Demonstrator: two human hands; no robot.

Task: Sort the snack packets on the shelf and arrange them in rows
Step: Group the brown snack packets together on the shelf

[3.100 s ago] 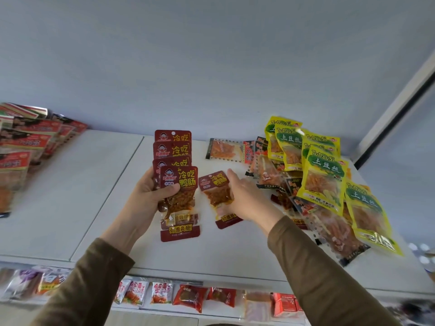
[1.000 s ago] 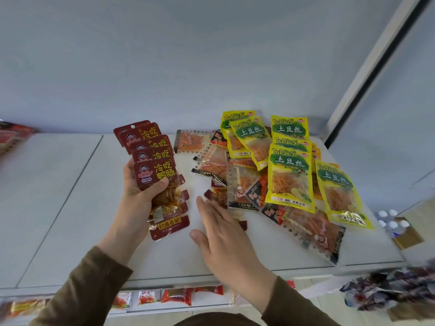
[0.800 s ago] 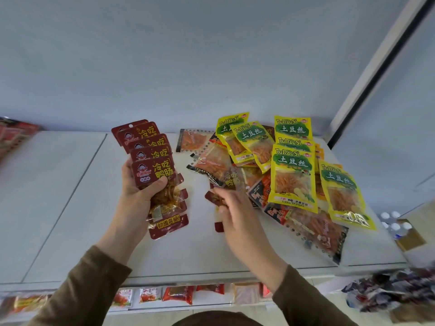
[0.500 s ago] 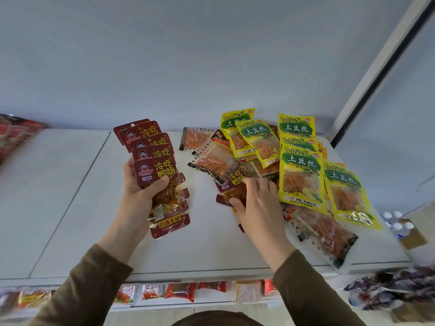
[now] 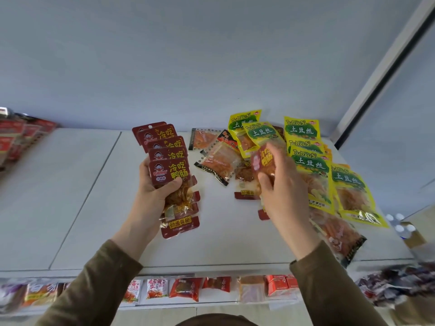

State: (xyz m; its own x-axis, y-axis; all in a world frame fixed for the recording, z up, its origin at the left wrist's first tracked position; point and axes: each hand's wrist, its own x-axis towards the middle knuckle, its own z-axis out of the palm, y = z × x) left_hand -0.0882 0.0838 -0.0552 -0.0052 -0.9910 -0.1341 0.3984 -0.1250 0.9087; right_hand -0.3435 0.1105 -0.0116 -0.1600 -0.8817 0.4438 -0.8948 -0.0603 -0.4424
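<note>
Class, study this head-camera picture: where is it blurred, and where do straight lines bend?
Head view: the red packet in the right hand is motion-blurred; the left hand's red packet fan reads sharply; the shelf front edge bows from wide-angle distortion.

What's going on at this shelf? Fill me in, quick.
A person is sorting snack packets on a white shelf. The left hand holds a fanned stack of dark red packets with yellow lettering. The right hand lifts one more matching red packet from the mixed pile, where yellow-and-green packets and clear orange-filled ones lie unsorted.
</note>
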